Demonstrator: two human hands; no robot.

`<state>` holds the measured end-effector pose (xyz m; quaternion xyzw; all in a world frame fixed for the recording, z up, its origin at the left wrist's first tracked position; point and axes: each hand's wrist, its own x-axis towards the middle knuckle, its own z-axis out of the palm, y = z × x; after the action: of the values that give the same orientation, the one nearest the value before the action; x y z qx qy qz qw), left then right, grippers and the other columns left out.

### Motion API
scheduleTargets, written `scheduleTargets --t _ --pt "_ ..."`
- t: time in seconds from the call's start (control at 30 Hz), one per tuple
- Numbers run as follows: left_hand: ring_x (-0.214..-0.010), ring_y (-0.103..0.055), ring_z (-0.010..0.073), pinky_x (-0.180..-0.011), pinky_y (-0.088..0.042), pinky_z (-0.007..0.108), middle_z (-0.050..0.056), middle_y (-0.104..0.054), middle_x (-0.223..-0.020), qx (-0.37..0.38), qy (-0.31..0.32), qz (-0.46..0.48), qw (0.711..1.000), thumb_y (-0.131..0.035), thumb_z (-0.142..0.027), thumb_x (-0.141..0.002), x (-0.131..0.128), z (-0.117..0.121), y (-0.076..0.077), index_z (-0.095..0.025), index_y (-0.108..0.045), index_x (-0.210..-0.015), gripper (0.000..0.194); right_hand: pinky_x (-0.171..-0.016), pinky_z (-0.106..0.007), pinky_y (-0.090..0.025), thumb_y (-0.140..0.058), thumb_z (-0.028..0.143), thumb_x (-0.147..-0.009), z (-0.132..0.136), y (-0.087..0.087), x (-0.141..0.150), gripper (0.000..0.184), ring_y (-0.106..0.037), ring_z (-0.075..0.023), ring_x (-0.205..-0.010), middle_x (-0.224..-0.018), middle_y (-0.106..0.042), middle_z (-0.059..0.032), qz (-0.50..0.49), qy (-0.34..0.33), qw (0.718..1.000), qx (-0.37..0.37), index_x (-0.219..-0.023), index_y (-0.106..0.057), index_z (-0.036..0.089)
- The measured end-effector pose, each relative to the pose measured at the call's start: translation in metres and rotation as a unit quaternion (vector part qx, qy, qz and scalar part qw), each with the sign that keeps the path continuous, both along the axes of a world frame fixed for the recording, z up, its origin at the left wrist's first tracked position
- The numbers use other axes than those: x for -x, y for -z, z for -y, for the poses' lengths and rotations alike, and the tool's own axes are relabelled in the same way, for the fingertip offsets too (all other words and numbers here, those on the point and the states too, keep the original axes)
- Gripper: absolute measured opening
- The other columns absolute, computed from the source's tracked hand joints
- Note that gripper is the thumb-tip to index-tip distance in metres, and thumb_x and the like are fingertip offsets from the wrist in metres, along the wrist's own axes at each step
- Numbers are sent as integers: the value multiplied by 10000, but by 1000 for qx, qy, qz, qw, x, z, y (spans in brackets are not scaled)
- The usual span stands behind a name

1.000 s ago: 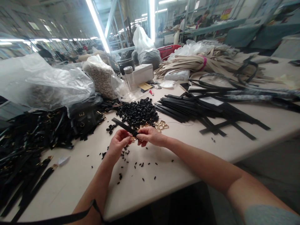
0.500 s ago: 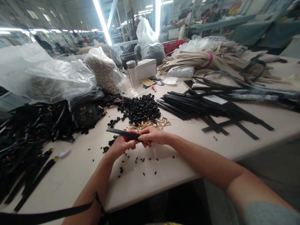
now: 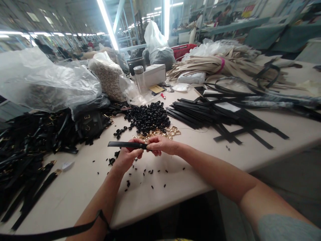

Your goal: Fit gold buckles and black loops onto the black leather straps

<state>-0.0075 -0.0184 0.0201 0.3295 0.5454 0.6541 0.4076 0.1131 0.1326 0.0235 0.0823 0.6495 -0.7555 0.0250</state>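
Observation:
Both of my hands grip one black strap (image 3: 121,144), held roughly level above the table. My left hand (image 3: 128,156) pinches it from below, and its long end sticks out to the left. At the strap's right end, my right hand (image 3: 162,146) is closed on it, thumb on top; the fingers hide that end. Just beyond the hands lie gold metal buckles (image 3: 173,131) and a heap of small black loops (image 3: 147,115). Several tiny black pieces (image 3: 150,171) are scattered on the table nearer to me.
Finished-looking black straps with gold buckles (image 3: 50,130) pile up on the left. Flat black strips (image 3: 193,113) lie to the right, beige strips (image 3: 198,65) behind them. Plastic bags (image 3: 107,77), a clear bottle (image 3: 140,80) and a white box (image 3: 154,74) stand at the back.
The strap's free end has swung down and left, from slanting away to nearly level. My left hand has shifted along beneath it. Both hands stay on the strap.

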Motion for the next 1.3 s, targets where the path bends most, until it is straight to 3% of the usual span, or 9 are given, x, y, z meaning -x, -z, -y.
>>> scheduleTargets --t 0.17,0.3,0.4,0.67,0.77,0.9,1.0,1.13,1.3 --pt "-553 -507 95 -509 -399 203 16 -624 -687 -14 -19 -43 999 -750 -235 -704 1 0 9 -162 -687 -959 272 -395 -159 -337 -571 248 -709 5 0 2 89 -422 -55 -390 -437 -484 69 20 81 993 -83 -693 -573 161" --pt "-551 -519 103 -536 -424 228 37 -625 -673 -25 -52 10 998 -705 -379 -764 -2 -4 12 -127 -716 -993 340 -406 -171 -327 -552 236 -731 8 6 3 91 -447 -67 -417 -471 -516 50 9 137 977 -163 -697 -590 160" --pt "-520 -503 98 -506 -406 226 35 -622 -651 -10 -74 48 996 -736 -379 -735 -5 -9 12 -120 -727 -976 354 -427 -172 -350 -556 250 -738 10 11 3 112 -477 -70 -452 -518 -522 39 -23 170 967 -188 -674 -574 160" --pt "-511 -488 81 -507 -388 207 11 -598 -607 -38 -74 111 990 -791 -336 -679 -10 -18 16 -142 -741 -949 336 -446 -209 -364 -503 315 -797 13 2 0 194 -483 -101 -466 -549 -548 9 -45 180 941 -282 -710 -599 171" --pt "-480 -493 97 -474 -373 226 44 -612 -621 -38 -44 168 984 -741 -462 -701 -12 -21 14 -115 -728 -953 429 -458 -234 -389 -477 360 -826 11 1 -4 250 -499 -130 -477 -556 -560 1 -53 188 914 -355 -833 -655 185" --pt "-450 -457 93 -458 -313 226 16 -556 -555 -42 -14 288 957 -799 -351 -606 1 -28 19 -106 -705 -938 423 -516 -266 -446 -544 436 -797 1 15 2 297 -569 -162 -529 -709 -664 -36 -103 214 859 -454 -945 -671 211" --pt "-472 -417 71 -471 -254 208 -16 -497 -556 -55 59 376 923 -806 -207 -593 7 -27 21 -142 -697 -947 377 -537 -274 -466 -533 467 -804 0 25 4 325 -605 -176 -557 -758 -686 -49 -131 244 834 -477 -963 -670 219" --pt "-469 -349 53 -472 -183 216 -32 -452 -557 -52 120 404 905 -804 -145 -611 5 -24 20 -179 -706 -997 399 -522 -243 -488 -543 493 -794 -2 31 4 339 -630 -174 -575 -750 -689 -45 -123 229 844 -469 -938 -673 216" --pt "-504 -438 68 -473 -247 209 -15 -529 -594 -43 73 326 942 -848 -250 -558 2 -27 21 -164 -698 -1091 561 -502 -208 -516 -543 492 -798 -8 32 6 385 -631 -158 -534 -659 -670 -17 -114 194 878 -422 -1014 -673 201"
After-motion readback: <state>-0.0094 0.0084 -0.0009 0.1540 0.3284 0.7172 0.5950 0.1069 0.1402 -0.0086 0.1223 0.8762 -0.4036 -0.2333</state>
